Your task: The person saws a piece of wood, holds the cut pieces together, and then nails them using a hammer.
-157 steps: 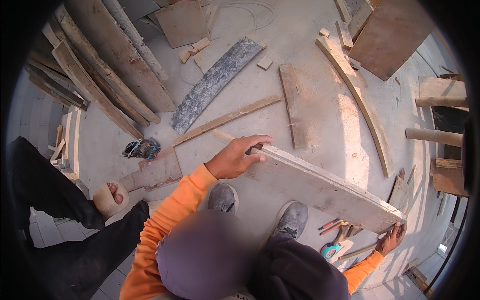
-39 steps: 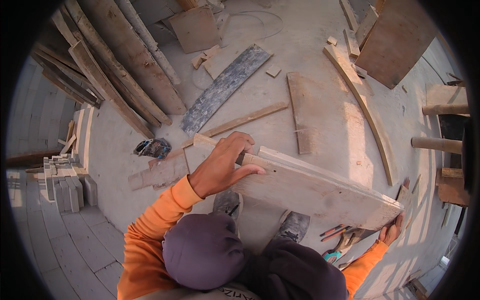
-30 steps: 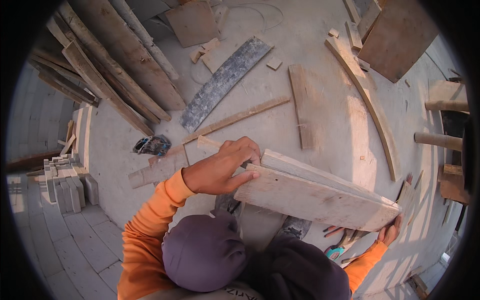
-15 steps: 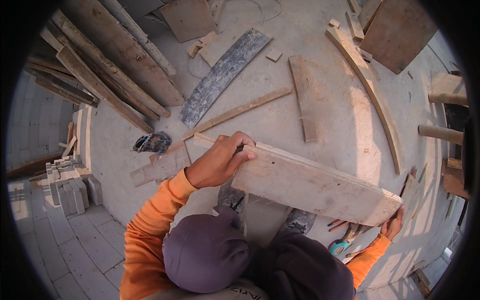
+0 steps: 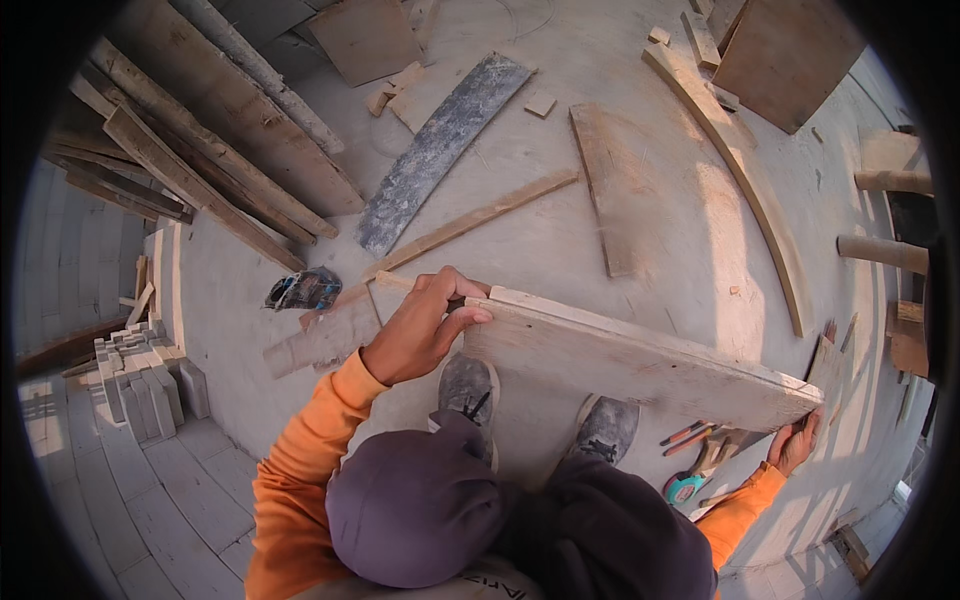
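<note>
A pale, weathered wooden plank (image 5: 630, 365) is held on edge above the floor, slanting down from left to right. A lengthwise line runs along its upper edge; whether it is two boards pressed together I cannot tell. My left hand (image 5: 425, 325) grips the left end, thumb on the near face and fingers curled over the top corner. My right hand (image 5: 797, 443) holds the lower right end, its fingers partly hidden behind the wood. Below the plank lie a teal tape measure (image 5: 684, 488) and several hand tools with red and black handles (image 5: 690, 437).
Long planks (image 5: 250, 110) lean at the upper left. A grey-stained board (image 5: 440, 160), a narrow batten (image 5: 480, 220), a dusty board (image 5: 604, 190) and a long beam (image 5: 735, 180) lie on the concrete. A dark and blue object (image 5: 305, 288) sits left, near stacked pale blocks (image 5: 145, 380).
The plank has tilted so its face looks narrower, and its right end has shifted slightly right. Both shoes and more of the tools now show below it. Both hands keep their grip.
</note>
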The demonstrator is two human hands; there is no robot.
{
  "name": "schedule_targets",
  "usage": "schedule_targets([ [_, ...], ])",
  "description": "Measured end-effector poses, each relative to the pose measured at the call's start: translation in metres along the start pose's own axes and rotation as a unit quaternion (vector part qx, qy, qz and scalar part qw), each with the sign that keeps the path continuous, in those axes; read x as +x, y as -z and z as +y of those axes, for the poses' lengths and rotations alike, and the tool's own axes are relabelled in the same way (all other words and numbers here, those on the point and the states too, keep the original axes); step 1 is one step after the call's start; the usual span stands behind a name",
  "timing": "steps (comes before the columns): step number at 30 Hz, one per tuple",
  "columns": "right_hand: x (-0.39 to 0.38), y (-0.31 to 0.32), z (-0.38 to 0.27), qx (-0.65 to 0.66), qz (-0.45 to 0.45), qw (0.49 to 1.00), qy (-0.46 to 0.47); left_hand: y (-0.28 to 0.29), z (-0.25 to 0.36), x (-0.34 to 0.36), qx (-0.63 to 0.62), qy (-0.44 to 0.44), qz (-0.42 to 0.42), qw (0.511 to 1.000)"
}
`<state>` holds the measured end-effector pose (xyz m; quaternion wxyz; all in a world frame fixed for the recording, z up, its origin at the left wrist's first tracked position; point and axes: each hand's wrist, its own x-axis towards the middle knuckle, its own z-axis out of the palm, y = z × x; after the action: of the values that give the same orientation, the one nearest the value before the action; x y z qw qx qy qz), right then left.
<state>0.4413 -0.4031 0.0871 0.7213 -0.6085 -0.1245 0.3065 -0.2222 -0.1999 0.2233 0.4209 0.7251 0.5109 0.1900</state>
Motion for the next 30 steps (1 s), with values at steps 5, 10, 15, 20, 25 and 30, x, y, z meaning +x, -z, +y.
schedule_targets([
  [5,-0.008,-0.061,0.007,-0.045,0.002,0.998,0.038,0.001,-0.029,-0.002,-0.083,0.017,-0.001,0.996],
  [10,-0.025,-0.130,0.000,0.004,-0.009,0.997,0.080,0.016,-0.064,-0.028,-0.180,0.080,0.056,0.979],
  [15,-0.044,-0.149,-0.014,0.049,-0.031,0.996,0.060,0.035,-0.082,-0.045,-0.178,0.088,0.078,0.977],
  [20,-0.050,-0.167,-0.020,0.037,-0.063,0.994,0.078,0.049,-0.099,-0.069,-0.173,0.088,0.089,0.977],
  [25,-0.043,-0.175,-0.023,0.024,-0.071,0.993,0.095,0.040,-0.107,-0.073,-0.194,0.095,0.110,0.970],
  [30,-0.037,-0.176,-0.028,-0.007,-0.075,0.990,0.123,0.030,-0.115,-0.078,-0.217,0.090,0.123,0.964],
])
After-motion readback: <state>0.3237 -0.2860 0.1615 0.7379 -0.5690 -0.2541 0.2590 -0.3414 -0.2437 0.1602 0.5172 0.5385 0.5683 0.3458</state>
